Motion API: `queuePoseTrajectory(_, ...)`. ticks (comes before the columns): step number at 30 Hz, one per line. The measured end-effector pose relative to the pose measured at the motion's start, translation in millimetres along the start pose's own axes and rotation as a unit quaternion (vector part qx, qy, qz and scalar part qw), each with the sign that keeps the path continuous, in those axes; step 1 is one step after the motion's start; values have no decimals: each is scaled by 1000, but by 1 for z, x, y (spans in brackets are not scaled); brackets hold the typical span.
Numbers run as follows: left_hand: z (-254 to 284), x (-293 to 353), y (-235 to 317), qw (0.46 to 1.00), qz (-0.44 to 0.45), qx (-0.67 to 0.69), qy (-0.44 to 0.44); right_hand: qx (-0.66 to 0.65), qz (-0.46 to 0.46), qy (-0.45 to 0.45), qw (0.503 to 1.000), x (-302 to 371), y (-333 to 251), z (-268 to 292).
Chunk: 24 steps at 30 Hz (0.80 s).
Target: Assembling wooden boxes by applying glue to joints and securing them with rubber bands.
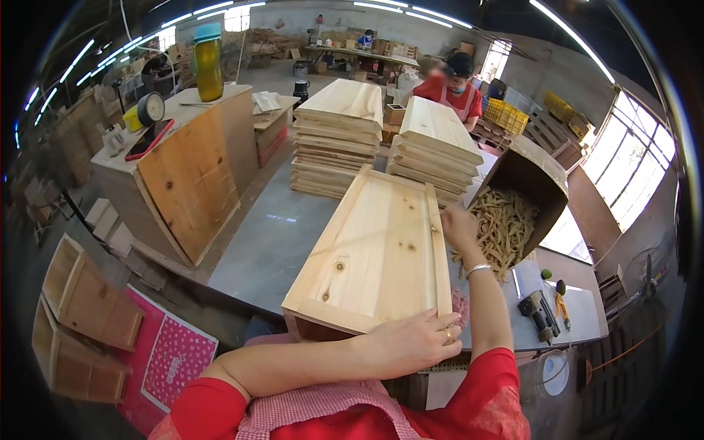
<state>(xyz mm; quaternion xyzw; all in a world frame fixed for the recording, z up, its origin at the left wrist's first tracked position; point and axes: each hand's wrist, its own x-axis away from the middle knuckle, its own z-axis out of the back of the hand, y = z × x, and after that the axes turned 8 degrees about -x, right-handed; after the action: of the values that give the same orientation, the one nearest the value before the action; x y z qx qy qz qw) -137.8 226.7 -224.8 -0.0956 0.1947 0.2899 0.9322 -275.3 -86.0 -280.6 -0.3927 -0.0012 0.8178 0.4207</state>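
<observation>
A pale wooden box, with a framed knotty panel facing up, lies on the grey worktable and reaches its near edge. My left hand, a ring on one finger, crosses over to the box's near right corner, fingers closed over the edge there. Farther along that same right side is my right hand, a bangle at its wrist. Its fingers are curled by the rim, and what they pinch, if anything, is hidden. Right beside it, a tipped cardboard box spills thin wood strips.
Two stacks of wooden panels stand beyond the box. A nail gun and orange-handled pliers lie at right. At left, a cabinet carries a yellow bottle. A person in red works opposite.
</observation>
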Motion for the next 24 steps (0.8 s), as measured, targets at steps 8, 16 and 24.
queuePoseTrajectory(8,32,47,-4,988,20,70,136,-135,-87,-240,957,57,-14,55)
queuePoseTrajectory(16,35,190,-17,779,470,303,283,-147,149,-262,942,44,-169,117)
queuePoseTrajectory(24,3,203,-18,682,439,485,327,-93,299,-334,889,-2,-206,35)
